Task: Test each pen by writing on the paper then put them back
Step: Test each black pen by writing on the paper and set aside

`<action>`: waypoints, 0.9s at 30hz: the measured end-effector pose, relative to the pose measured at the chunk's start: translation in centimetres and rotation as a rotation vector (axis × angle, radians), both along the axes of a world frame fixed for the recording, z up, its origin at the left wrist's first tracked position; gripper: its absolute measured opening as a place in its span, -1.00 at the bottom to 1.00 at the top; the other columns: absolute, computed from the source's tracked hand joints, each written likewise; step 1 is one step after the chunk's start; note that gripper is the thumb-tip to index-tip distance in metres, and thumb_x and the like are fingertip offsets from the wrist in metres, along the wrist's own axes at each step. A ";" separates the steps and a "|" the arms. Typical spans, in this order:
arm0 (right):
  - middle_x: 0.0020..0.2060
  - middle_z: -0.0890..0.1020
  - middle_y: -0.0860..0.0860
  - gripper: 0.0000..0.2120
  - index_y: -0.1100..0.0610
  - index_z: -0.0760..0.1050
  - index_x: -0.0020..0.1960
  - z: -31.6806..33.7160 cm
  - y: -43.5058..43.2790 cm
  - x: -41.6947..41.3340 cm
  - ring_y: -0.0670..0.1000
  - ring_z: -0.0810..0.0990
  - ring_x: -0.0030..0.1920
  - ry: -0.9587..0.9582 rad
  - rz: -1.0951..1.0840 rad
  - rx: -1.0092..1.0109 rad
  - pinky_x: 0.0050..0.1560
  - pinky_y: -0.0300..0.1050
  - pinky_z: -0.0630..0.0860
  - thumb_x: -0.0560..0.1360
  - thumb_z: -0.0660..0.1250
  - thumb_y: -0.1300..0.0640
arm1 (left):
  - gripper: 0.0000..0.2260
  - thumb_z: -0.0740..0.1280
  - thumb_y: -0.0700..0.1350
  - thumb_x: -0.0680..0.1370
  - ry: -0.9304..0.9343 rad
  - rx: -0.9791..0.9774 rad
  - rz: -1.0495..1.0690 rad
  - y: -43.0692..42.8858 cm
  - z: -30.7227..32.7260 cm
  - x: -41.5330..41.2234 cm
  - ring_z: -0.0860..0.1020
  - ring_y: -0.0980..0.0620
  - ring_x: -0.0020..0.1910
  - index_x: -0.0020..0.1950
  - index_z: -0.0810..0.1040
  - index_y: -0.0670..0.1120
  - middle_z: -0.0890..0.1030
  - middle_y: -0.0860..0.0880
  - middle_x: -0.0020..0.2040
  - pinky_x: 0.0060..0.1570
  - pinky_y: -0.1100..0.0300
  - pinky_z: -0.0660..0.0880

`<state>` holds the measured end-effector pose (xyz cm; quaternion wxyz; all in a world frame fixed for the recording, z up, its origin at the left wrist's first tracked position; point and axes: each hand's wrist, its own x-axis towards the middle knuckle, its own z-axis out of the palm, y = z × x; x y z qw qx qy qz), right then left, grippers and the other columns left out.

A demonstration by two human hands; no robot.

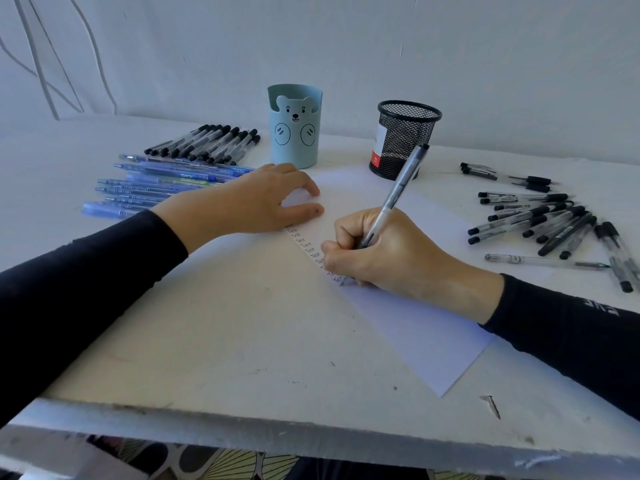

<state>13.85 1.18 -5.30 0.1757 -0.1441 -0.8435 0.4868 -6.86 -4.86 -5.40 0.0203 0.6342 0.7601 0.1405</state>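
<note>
- Risk first: the paper (415, 327) is pinned only at its far corner by the left hand (256, 202), so a hard stroke near the tip could swivel or crease the sheet and smear fresh ink.
- Another hazard: the right hand (384, 254) rests its heel on the sheet, just beside the column of "Test" words (308, 247); dragging it down could smudge them.
- The loose heap of black pens (550, 226) lies near the right sleeve (571, 327); a wide elbow sweep could scatter it and mix tested with untested.
- Pose now: the right hand is closed tight around the pen (394, 195), barrel leaning up and away toward the mesh cup (403, 140), tip on the sheet at the bottom of the column.
- The left hand lies flat, fingers spread, gripping nothing, just pressing paper; the two hands are apart.
- Still out on the table (207, 323): blue pens (156, 188) and a black row (207, 143) on the left, beside the bear holder (294, 126), which looks empty from here.
</note>
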 end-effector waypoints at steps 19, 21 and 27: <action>-0.61 0.33 -0.09 -0.56 0.18 0.25 -0.47 0.2 0.2 0.1 -0.17 0.33 -0.59 0.019 0.026 -0.005 -0.51 -0.38 0.34 0.46 0.39 0.35 | -0.58 0.20 0.23 0.55 0.002 -0.021 0.004 0.0 0.2 0.2 0.36 0.04 0.25 0.35 0.43 0.09 0.43 0.03 0.31 0.13 0.20 0.27; -0.61 0.33 -0.07 -0.56 0.17 0.26 -0.48 0.2 0.2 0.0 -0.15 0.33 -0.59 0.012 0.026 0.012 -0.51 -0.39 0.34 0.46 0.40 0.34 | -0.58 0.20 0.23 0.55 0.001 -0.022 0.007 0.0 0.2 0.2 0.36 0.04 0.25 0.36 0.43 0.09 0.43 0.03 0.32 0.13 0.20 0.27; -0.64 0.34 -0.14 -0.55 0.17 0.24 -0.48 0.1 0.4 0.1 -0.18 0.35 -0.59 0.015 0.035 -0.003 -0.51 -0.40 0.32 0.46 0.38 0.36 | -0.59 0.21 0.21 0.56 0.003 -0.018 0.003 0.0 0.2 0.2 0.36 0.03 0.26 0.36 0.44 0.08 0.43 0.03 0.32 0.13 0.21 0.27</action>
